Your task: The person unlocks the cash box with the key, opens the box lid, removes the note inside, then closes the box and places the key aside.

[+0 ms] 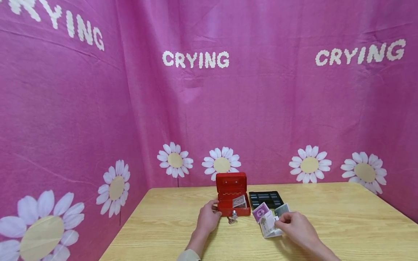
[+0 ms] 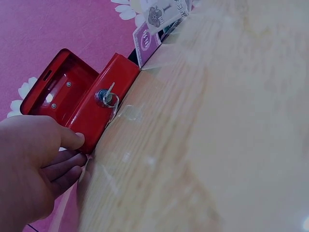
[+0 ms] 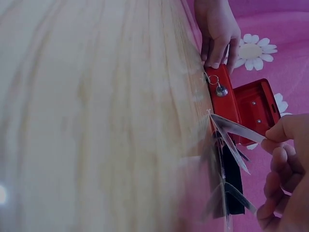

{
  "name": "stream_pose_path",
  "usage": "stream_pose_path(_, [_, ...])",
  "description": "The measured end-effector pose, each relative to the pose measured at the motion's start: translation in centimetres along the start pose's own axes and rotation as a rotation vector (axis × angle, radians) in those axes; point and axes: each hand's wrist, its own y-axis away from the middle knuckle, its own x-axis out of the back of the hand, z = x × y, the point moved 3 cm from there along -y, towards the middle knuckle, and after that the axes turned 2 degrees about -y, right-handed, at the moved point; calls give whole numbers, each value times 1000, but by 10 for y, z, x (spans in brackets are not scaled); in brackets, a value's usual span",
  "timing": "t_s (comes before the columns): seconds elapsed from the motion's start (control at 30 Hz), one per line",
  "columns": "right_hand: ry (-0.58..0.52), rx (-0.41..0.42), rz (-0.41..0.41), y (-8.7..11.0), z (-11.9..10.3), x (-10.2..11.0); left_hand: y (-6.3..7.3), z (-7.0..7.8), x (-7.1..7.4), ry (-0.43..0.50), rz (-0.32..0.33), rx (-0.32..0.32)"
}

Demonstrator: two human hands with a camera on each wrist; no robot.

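Observation:
A red cash box [image 1: 234,211] stands with its lid [image 1: 231,182] raised, and a banknote [image 1: 239,201] leans inside it. Keys on a ring [image 1: 232,219] hang from the front lock [image 2: 103,97]. My left hand [image 1: 208,217] holds the box at its left front corner, the thumb on the front face and other fingers around the left side. With thumb and forefinger, my right hand [image 1: 298,228] pinches a folded pale banknote [image 3: 241,128]. Under and around it lie several other notes, among them a purple note [image 1: 260,212] and a grey-green note [image 1: 282,209].
Right of the box lies a black coin tray [image 1: 266,199] with compartments, partly covered by the notes. All of it rests on a wood-grain table [image 1: 169,217]. A pink curtain [image 1: 261,119] with daisies encloses the table at the back and left.

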Motion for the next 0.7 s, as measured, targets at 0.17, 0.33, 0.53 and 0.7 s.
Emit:
stream_pose_path(0.17, [8, -6, -30, -1, 0, 2, -1, 1, 1, 7, -4, 7])
stream_pose_path(0.33, [42, 18, -37, 0, 0, 4, -1, 0, 0, 3, -4, 14])
stream_pose_path(0.53, [63, 29, -44, -1, 2, 7, -2, -1, 0, -10, 4, 11])
stream_pose_path(0.7, [79, 20, -44, -2, 1, 9, 0, 0, 0, -7, -2, 11])
